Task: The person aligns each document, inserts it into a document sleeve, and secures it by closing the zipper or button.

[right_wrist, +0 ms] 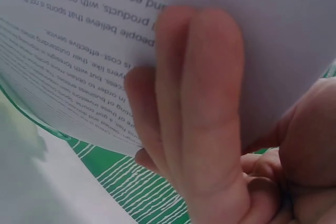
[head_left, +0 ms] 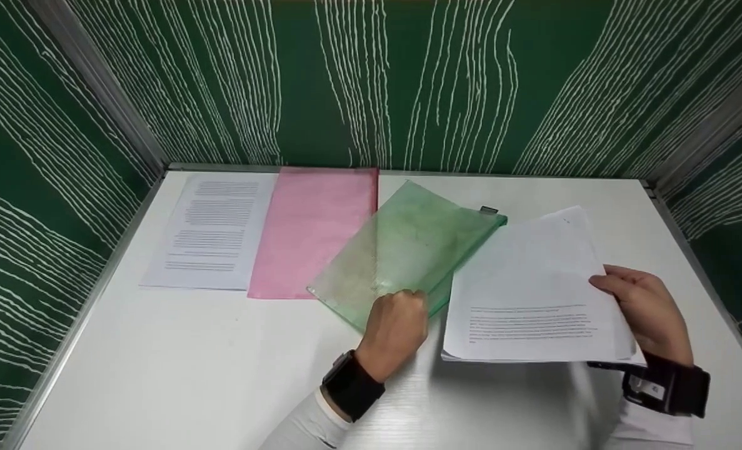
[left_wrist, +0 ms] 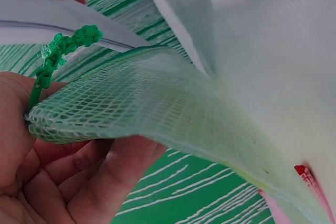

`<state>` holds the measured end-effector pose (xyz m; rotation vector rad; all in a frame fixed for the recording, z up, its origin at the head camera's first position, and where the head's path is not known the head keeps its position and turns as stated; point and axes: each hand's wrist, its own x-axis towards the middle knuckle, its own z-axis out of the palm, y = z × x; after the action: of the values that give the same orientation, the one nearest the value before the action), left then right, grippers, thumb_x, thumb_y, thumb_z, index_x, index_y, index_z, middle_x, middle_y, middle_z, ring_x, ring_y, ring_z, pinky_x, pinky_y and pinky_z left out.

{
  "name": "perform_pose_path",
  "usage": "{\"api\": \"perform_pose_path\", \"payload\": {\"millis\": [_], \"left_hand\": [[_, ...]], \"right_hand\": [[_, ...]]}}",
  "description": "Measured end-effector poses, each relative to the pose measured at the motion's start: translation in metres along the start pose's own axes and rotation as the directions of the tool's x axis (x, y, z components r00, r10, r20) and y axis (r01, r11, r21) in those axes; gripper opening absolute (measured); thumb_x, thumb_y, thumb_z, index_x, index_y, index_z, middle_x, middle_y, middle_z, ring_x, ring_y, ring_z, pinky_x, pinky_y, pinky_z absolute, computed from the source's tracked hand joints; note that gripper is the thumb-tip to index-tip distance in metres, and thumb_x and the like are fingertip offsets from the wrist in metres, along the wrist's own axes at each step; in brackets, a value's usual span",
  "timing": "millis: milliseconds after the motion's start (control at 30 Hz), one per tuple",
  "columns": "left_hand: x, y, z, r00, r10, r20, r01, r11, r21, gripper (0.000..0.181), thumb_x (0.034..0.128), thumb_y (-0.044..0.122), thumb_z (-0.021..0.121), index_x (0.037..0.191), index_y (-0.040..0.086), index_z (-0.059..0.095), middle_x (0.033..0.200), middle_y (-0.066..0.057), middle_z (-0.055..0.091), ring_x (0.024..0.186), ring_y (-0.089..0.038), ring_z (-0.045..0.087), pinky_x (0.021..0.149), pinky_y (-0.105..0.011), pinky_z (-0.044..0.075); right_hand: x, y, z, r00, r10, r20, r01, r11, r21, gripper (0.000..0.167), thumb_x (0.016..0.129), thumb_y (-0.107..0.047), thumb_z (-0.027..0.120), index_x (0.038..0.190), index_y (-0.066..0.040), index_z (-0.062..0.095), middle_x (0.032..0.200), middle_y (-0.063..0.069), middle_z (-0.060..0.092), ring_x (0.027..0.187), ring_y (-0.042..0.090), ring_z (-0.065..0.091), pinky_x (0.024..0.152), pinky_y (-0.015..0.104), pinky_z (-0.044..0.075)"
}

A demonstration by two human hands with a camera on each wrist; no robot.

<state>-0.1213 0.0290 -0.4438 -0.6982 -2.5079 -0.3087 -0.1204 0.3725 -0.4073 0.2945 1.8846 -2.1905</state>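
My left hand (head_left: 396, 331) grips the green pouch (head_left: 416, 244). My right hand (head_left: 652, 312) pinches printed papers (head_left: 527, 281) — right of the pouch.

room at near left of table (head_left: 133, 369), green pouch (head_left: 414, 244) and papers (head_left: 527, 269) as obstacles rightward

I can't read the printed sheet (head_left: 211, 231) left of the green mesh pouch (head_left: 417, 240), its type too small; the pink pouch's (head_left: 314, 231) near right corner is hidden under the green.

Sheet (head_left: 213, 231) leftmost; folder (head_left: 308, 231) next; pouch (head_left: 417, 244) partly over folder; papers (head_left: 527, 275) rightmost
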Motion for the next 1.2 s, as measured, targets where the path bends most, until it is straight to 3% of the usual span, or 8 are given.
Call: {"api": "perform_pose_path", "payload": {"millis": [167,400,533,667,867,1000,1200], "left_hand": [[0.000,-0.001,0.000,1.000,0.004,-0.003,-0.004,1.000,-0.008,0.025,0.0732,0.002,0.057,0.052,0.013,0.049,0.048,0.002,0.048,0.045,-0.011,0.054,0.039,-0.027,0.043],[0.000,-0.002,0.000,0.999,0.005,0.032,-0.004,0.999,-0.043,0.027,0.0738,0.000,0.054,0.052,0.015,0.047,0.048,0.003,0.046,0.045,-0.008,0.051,0.038,-0.026,0.041],[0.002,-0.005,-0.002,0.997,0.051,0.065,-0.046,0.996,-0.075,0.025,0.0744,-0.002,0.054,0.056,0.013,0.047,0.049,0.004,0.045,0.046,-0.006,0.047,0.038,-0.024,0.039],[0.003,-0.008,-0.004,0.983,0.157,0.091,-0.142,0.979,-0.148,0.020,0.0714,-0.007,0.056,0.069,0.013,0.055,0.053,0.003,0.045,0.050,-0.005,0.046,0.041,-0.021,0.037],[0.002,-0.013,-0.004,0.945,0.288,0.156,-0.253,0.944,-0.211,0.021,0.0719,-0.006,0.061,0.075,0.013,0.069,0.067,0.004,0.051,0.062,-0.004,0.049,0.053,-0.014,0.042],[0.002,-0.015,-0.003,0.935,0.310,0.170,-0.267,0.935,-0.233,0.019,0.0765,-0.004,0.059,0.074,0.012,0.070,0.068,0.004,0.050,0.063,-0.003,0.045,0.054,-0.011,0.039],[0.003,-0.015,-0.004,0.939,0.298,0.169,-0.241,0.926,-0.289,0.029,0.0829,0.000,0.050,0.059,0.014,0.059,0.062,0.006,0.040,0.059,-0.002,0.034,0.051,-0.010,0.033]], "right_hand": [[0.007,0.004,0.004,0.999,-0.040,-0.021,0.039,0.998,-0.040,0.033,0.090,-0.016,0.057,0.118,-0.002,0.046,0.091,0.003,0.070,0.077,0.018,0.068,0.061,0.031,0.055],[0.013,0.005,0.011,0.995,-0.080,-0.059,0.074,0.992,-0.106,0.060,0.090,-0.017,0.057,0.132,0.012,0.026,0.091,-0.001,0.069,0.079,0.014,0.068,0.061,0.030,0.054],[0.014,0.006,0.016,0.992,-0.104,-0.075,0.096,0.990,-0.106,0.065,0.091,-0.017,0.056,0.135,0.016,0.021,0.091,-0.002,0.068,0.080,0.013,0.067,0.062,0.029,0.054],[0.016,0.008,0.019,0.989,-0.132,-0.069,0.125,0.987,-0.102,0.067,0.091,-0.016,0.055,0.136,0.018,0.017,0.095,-0.003,0.066,0.085,0.010,0.066,0.066,0.025,0.053],[0.017,0.010,0.020,0.988,-0.139,-0.072,0.132,0.987,-0.094,0.067,0.092,-0.015,0.054,0.136,0.019,0.016,0.095,-0.003,0.066,0.084,0.010,0.066,0.065,0.026,0.053],[0.017,0.010,0.020,0.987,-0.138,-0.085,0.130,0.987,-0.095,0.064,0.091,-0.015,0.054,0.134,0.018,0.020,0.093,-0.002,0.067,0.081,0.012,0.067,0.063,0.028,0.054],[0.018,0.009,0.023,0.986,-0.108,-0.128,0.092,0.987,-0.128,0.062,0.092,-0.017,0.053,0.134,0.016,0.023,0.088,-0.003,0.068,0.075,0.014,0.067,0.059,0.031,0.054]]}}
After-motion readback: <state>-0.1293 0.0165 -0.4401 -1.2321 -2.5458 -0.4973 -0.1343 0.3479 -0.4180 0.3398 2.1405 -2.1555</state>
